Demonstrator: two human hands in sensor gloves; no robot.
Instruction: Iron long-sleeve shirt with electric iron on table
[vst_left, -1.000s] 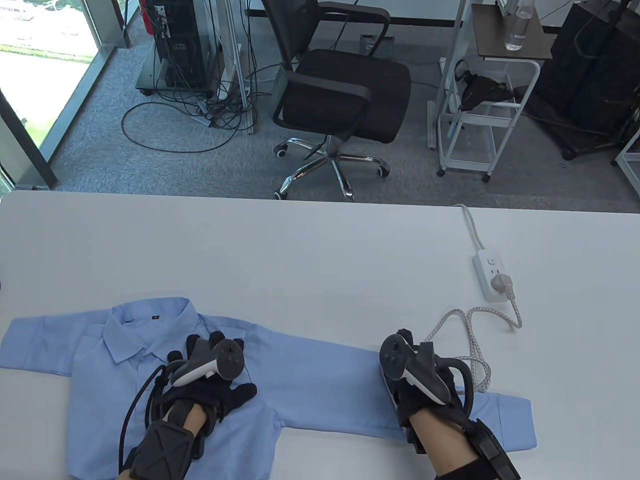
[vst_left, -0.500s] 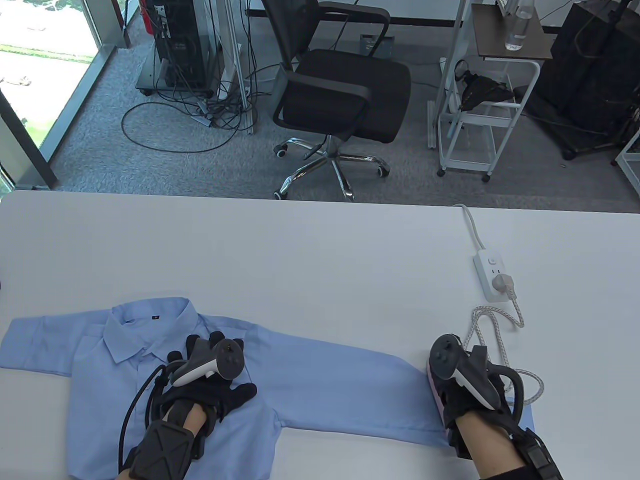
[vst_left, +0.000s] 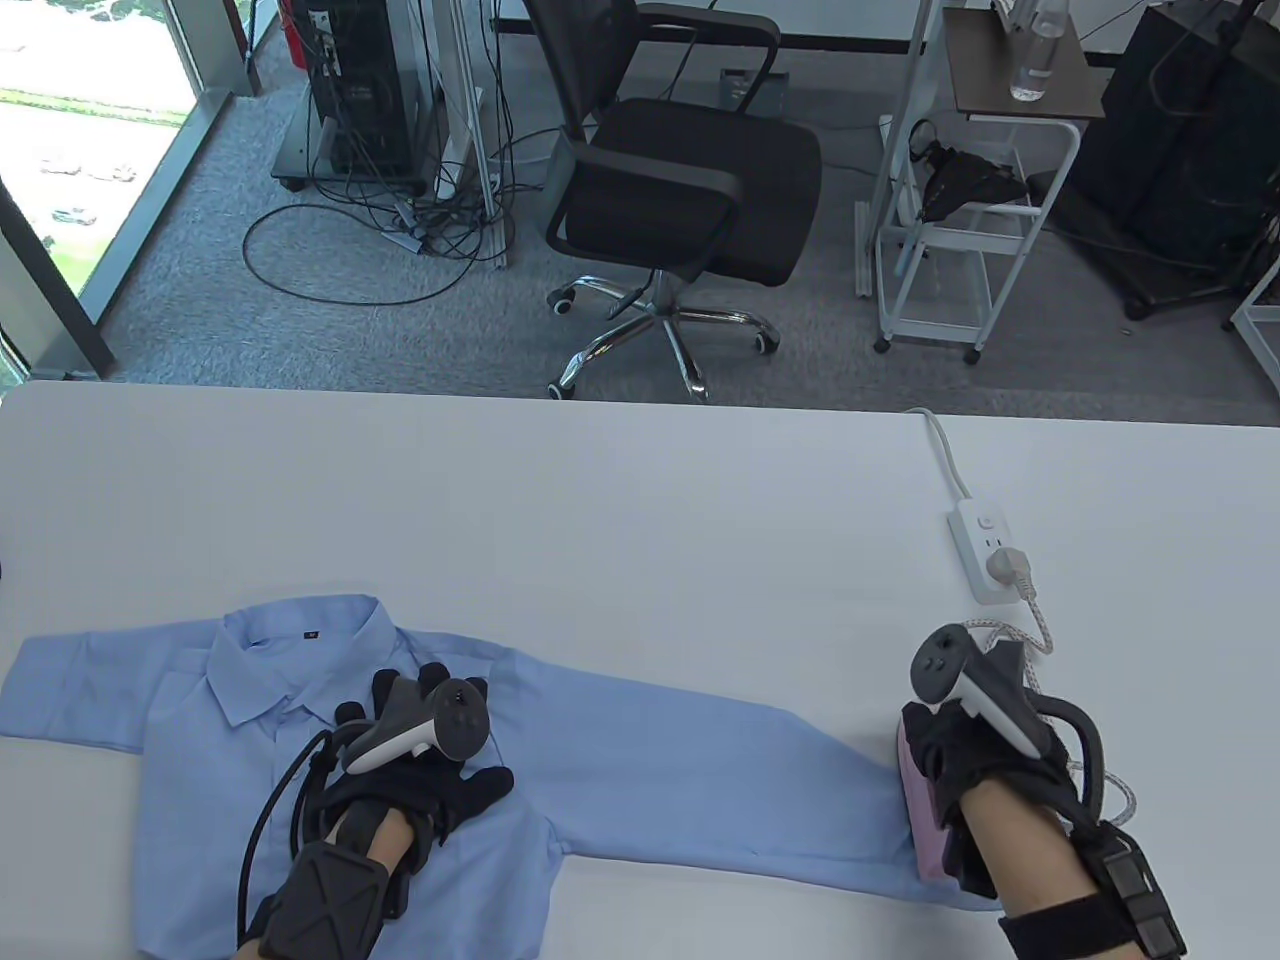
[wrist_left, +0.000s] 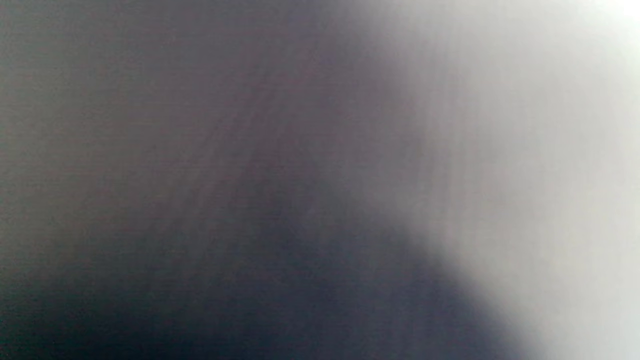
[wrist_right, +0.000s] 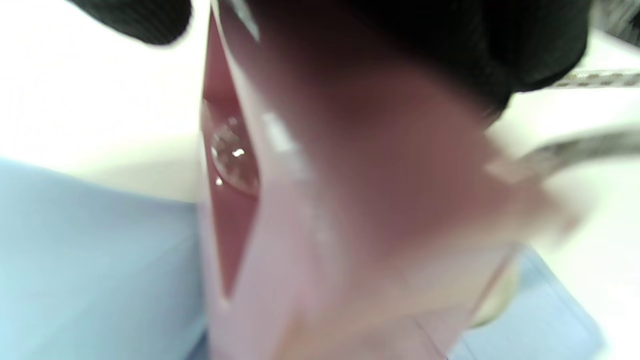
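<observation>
While our left hand (vst_left: 425, 765) rests flat, fingers spread, on the chest of the light blue long-sleeve cotton shirt (vst_left: 300, 760), our right hand (vst_left: 975, 770) works the pale pink plastic electric iron (vst_left: 918, 800) at the cuff end of the sleeve that stretches out to the right. That grip is closed around the iron's handle, as the right wrist view confirms: black gloved fingers (wrist_right: 450, 45) wrap over the pink body and blue cloth shows beneath it on both sides. The left hand holds nothing; it only pins the shirt down. The left wrist view is a grey blur and tells us nothing.

The shirt lies front up near the near edge of the white tabletop (vst_left: 640, 500), collar toward the far side, 1 sleeve out to each side. The iron's braided cord (vst_left: 1035, 625) runs to the white power strip (vst_left: 985, 550) on the far right, where it is plugged in.

As we judge it, the task is partway through. The right sleeve looks smooth along its visible length, with the iron at its end. The body under the left hand shows soft folds near the armpit, and the left sleeve and collar appear to await their pass.
</observation>
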